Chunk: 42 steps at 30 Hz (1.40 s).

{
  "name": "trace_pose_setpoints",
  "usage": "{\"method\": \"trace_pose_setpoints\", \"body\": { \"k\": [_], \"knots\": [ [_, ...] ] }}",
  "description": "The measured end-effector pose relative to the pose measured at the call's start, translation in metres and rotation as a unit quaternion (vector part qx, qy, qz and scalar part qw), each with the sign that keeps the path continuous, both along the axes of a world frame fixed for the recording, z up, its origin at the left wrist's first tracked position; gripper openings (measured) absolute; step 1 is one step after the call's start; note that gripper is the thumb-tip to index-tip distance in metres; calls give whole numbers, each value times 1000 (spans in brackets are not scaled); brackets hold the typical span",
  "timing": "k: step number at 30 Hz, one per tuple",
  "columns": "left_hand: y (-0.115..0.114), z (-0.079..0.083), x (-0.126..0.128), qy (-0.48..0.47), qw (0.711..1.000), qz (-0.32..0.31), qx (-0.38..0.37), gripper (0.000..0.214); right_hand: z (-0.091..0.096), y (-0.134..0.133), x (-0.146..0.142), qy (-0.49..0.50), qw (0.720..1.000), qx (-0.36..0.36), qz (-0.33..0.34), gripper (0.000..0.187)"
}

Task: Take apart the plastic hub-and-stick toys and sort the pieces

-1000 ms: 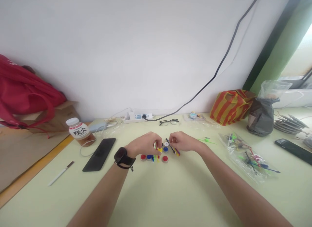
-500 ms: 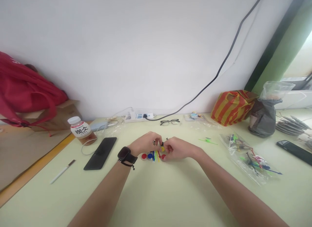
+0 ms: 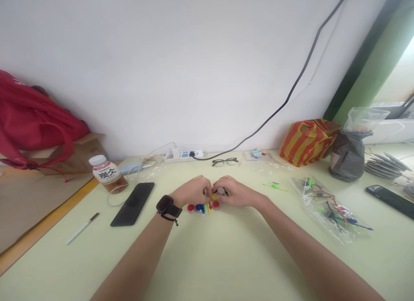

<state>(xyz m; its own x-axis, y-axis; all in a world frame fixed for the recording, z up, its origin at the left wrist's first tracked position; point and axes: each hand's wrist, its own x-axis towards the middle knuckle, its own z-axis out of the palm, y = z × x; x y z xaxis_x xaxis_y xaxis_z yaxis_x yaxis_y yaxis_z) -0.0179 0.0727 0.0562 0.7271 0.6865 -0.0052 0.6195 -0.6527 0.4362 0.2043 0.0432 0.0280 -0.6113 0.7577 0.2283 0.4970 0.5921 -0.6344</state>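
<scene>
My left hand [image 3: 195, 190] is closed, its fingertips curled round something small and dark that I cannot make out. Facing it, my right hand [image 3: 235, 192] bends its thumb and fingers round a small piece, partly hidden, with a pale round part [image 3: 221, 191] showing. The fingertips of both hands nearly meet. Just below them on the table are a red round cap [image 3: 190, 208], a blue round cap [image 3: 199, 208] and another red cap [image 3: 215, 204]. A yellow round piece [image 3: 214, 197] sits between the hands. Thin coloured plastic sticks [image 3: 207, 208] lie between the caps.
Left are a black phone [image 3: 133, 204], a pen [image 3: 83, 228] and a drink bottle [image 3: 108, 174]. Glasses [image 3: 224, 162] and a power strip [image 3: 184, 155] lie behind. To the right are a green plastic piece [image 3: 274, 186], a clear bag of parts [image 3: 326, 208] and a striped bag [image 3: 307, 143].
My right hand has lifted off the right red cap and its fingers have opened out somewhat, showing the pale round part. My left hand has hardly moved.
</scene>
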Motion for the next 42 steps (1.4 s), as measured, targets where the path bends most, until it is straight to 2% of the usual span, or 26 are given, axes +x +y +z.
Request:
{"method": "trace_pose_setpoints", "body": {
  "k": [5, 8, 10, 13, 15, 17, 19, 21, 24, 27, 29, 30, 32, 34, 37, 42],
  "knots": [
    [-1, 3, -1, 15, 1000, -16, -9, 13, 0, 1, -2, -18, 1000, 4, 20, 14],
    [-1, 5, -2, 16, 1000, -7, 7, 8, 8, 6, 11, -10, 1000, 14, -21, 19],
    [-2, 6, -2, 2, 1000, 15, 25, 10, 15, 13, 32, -9, 997, 17, -77, 22],
    [-7, 10, 1, -24, 998, 33, 40, 28, 24, 24, 82, -74, 984, -13, -161, 20],
    [-11, 12, 5, -24, 999, 27, 30, 43, 24, 29, 119, -147, 960, -22, -238, 18],
    [-15, 13, 9, -4, 1000, 16, 13, 52, 19, 31, 152, -218, 931, -48, -290, 26],
    [-16, 13, 11, 20, 1000, 9, 1, 55, 12, 31, 173, -265, 906, -101, -315, 32],
    [-16, 13, 10, 35, 999, 9, -5, 56, 6, 29, 182, -286, 890, -148, -322, 33],
    [-15, 14, 7, 23, 1000, 5, -5, 61, 8, 27, 172, -275, 892, -173, -314, 26],
    [-15, 17, 9, -50, 998, 24, 14, 58, 23, 22, 138, -210, 924, -165, -273, 15],
    [-16, 20, 14, -125, 991, 46, 24, 49, 35, 15, 107, -48, 961, -186, -198, 21],
    [-16, 21, 17, -163, 985, 50, 23, 45, 40, 11, 91, 30, 967, -202, -150, 25],
    [-17, 23, 25, -231, 972, 47, 14, 40, 47, 3, 59, 151, 959, -231, -65, 29],
    [-18, 24, 31, -277, 960, 44, 14, 36, 48, -3, 35, 238, 935, -260, -33, 31],
    [-19, 24, 35, -310, 948, 59, 35, 29, 45, -6, 15, 288, 916, -278, -35, 20],
    [-21, 25, 35, -334, 940, 51, 51, 22, 46, -1, 14, 247, 949, -159, -117, 7]
  ]
}}
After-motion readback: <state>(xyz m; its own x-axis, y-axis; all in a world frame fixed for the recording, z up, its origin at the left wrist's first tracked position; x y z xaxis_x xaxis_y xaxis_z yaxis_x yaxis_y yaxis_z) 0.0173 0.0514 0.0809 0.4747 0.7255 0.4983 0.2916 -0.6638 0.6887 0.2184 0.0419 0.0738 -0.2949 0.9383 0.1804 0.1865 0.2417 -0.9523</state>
